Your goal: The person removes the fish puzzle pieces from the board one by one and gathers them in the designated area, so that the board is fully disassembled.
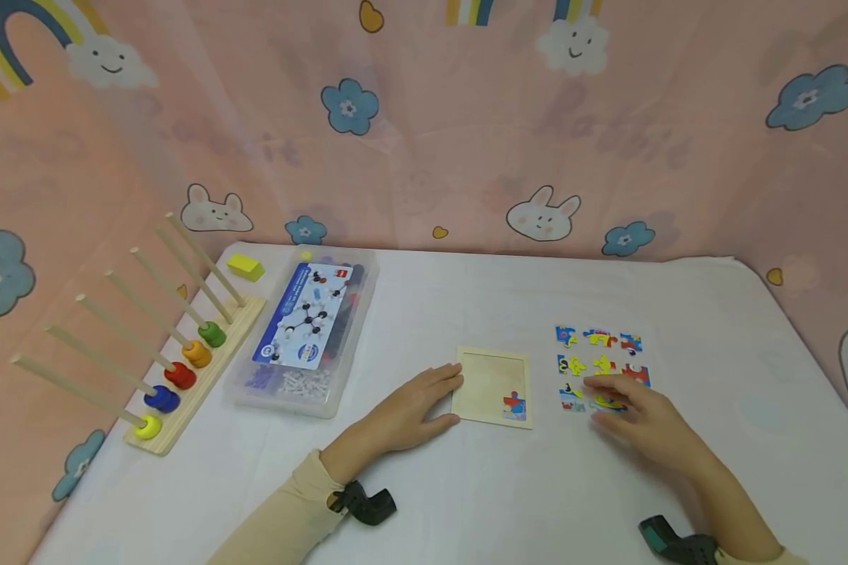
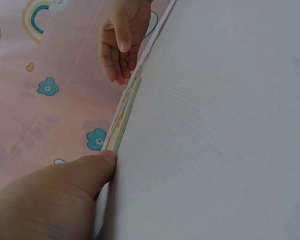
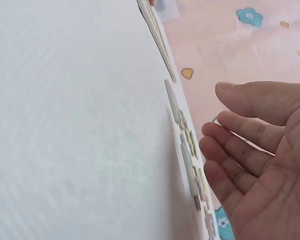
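Note:
A shallow wooden puzzle tray lies on the white table, with one jigsaw piece in its lower right corner. My left hand lies flat at the tray's left side, fingertips and thumb against its edge; in the left wrist view its thumb is right at the rim. To the tray's right, several colourful jigsaw pieces are set out in rows. Over the lower right pieces hovers my right hand, partly covering them. The right wrist view shows its fingers loosely bent, nothing between them and the thumb.
Left of the tray stands a clear plastic box with a molecule-model label. Beyond it, a wooden peg stand holds coloured rings, its tall pegs leaning left. A yellow block sits at the back. A patterned pink curtain hangs behind the table.

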`<state>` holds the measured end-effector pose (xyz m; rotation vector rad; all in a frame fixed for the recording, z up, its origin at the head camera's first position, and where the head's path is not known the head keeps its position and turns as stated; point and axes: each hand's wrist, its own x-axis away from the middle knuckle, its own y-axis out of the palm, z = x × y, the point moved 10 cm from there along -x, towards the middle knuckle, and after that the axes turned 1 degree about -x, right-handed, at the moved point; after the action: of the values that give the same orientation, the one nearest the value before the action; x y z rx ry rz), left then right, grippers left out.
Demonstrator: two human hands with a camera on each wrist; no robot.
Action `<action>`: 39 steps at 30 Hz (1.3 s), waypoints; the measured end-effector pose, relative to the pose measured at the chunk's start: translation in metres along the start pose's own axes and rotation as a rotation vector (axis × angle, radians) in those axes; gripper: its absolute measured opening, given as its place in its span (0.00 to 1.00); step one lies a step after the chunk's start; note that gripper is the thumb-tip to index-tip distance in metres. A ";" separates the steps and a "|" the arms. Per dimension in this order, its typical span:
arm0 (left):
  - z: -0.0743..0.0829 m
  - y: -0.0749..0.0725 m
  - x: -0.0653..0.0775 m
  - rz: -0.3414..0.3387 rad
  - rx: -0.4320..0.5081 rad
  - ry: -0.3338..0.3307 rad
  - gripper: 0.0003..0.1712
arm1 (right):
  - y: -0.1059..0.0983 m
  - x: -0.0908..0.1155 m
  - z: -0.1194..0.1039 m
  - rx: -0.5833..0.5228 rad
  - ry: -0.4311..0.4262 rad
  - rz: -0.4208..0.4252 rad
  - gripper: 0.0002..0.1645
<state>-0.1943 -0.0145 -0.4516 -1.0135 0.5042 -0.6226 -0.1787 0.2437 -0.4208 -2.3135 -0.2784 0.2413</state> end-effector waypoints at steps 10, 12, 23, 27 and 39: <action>0.001 -0.001 0.000 -0.001 -0.020 0.002 0.34 | 0.027 -0.008 -0.027 -0.001 -0.078 -0.093 0.27; 0.001 -0.001 0.000 0.001 -0.023 0.002 0.34 | 0.033 -0.010 -0.031 -0.008 -0.092 -0.110 0.27; 0.000 0.000 -0.001 -0.007 -0.012 -0.004 0.34 | 0.060 -0.028 -0.051 0.002 -0.123 -0.170 0.26; 0.000 0.000 -0.001 -0.009 -0.011 -0.008 0.34 | 0.066 -0.033 -0.053 0.032 -0.114 -0.158 0.25; 0.000 0.001 -0.001 -0.003 -0.012 -0.006 0.34 | 0.075 -0.036 -0.051 0.076 -0.081 -0.130 0.22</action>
<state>-0.1947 -0.0138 -0.4522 -1.0277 0.5019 -0.6200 -0.1908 0.1482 -0.4377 -2.2039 -0.4509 0.2764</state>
